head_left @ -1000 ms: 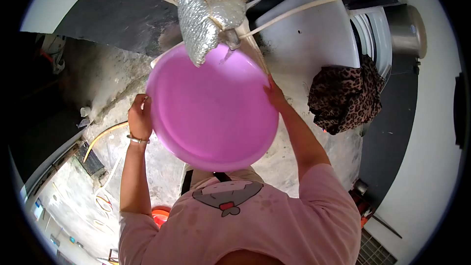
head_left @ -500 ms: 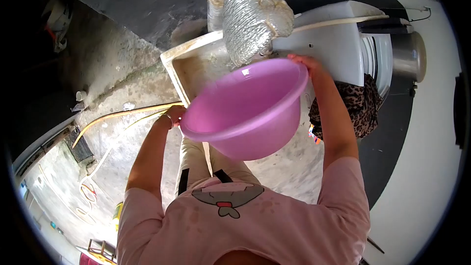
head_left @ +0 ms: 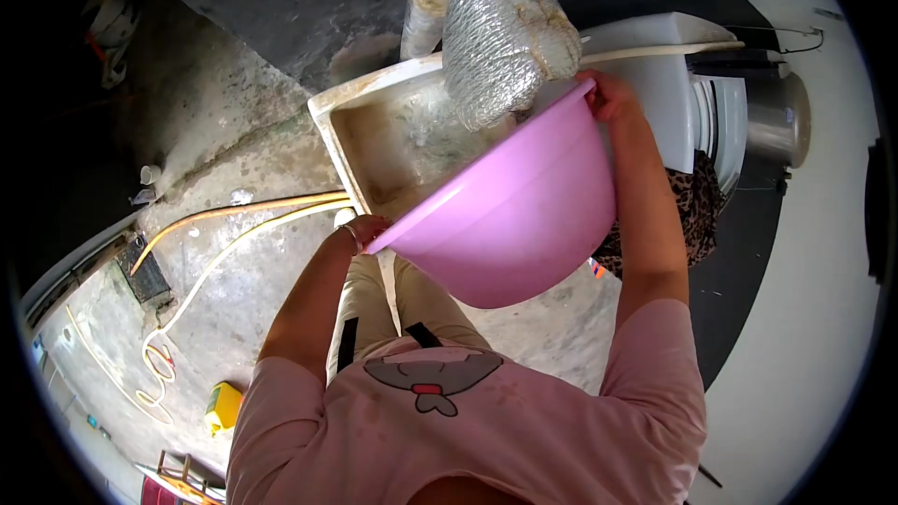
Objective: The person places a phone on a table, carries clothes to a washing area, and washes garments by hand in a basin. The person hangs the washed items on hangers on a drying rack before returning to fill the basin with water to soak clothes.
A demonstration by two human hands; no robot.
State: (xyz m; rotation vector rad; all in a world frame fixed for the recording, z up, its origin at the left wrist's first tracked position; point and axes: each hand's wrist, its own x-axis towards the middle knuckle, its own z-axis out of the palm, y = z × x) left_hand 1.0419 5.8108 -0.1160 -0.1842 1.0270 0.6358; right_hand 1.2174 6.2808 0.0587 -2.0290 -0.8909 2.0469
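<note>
A large pink plastic basin (head_left: pixel 510 210) is tilted steeply in front of me, its mouth facing away toward a white, stained sink (head_left: pixel 374 145). My left hand (head_left: pixel 367 230) is closed on the basin's rim at the lower left. At the upper right of the rim, my right hand (head_left: pixel 608 95) grips it with the fingers wrapped over the edge. The inside of the basin is hidden from me. Some clear liquid seems to lie or splash in the sink, though it is blurry.
A foil-wrapped pipe (head_left: pixel 510 47) hangs over the sink. To the right are a white counter (head_left: pixel 645 84), a metal pot (head_left: pixel 786 119) and leopard-print cloth (head_left: pixel 697 201). Hoses (head_left: pixel 201 271) run over the concrete floor, near a yellow jug (head_left: pixel 223 407).
The basin has tipped forward, so its underside now faces me and its inside is out of sight. My right hand has risen slightly; my left hand has moved a little right and down.
</note>
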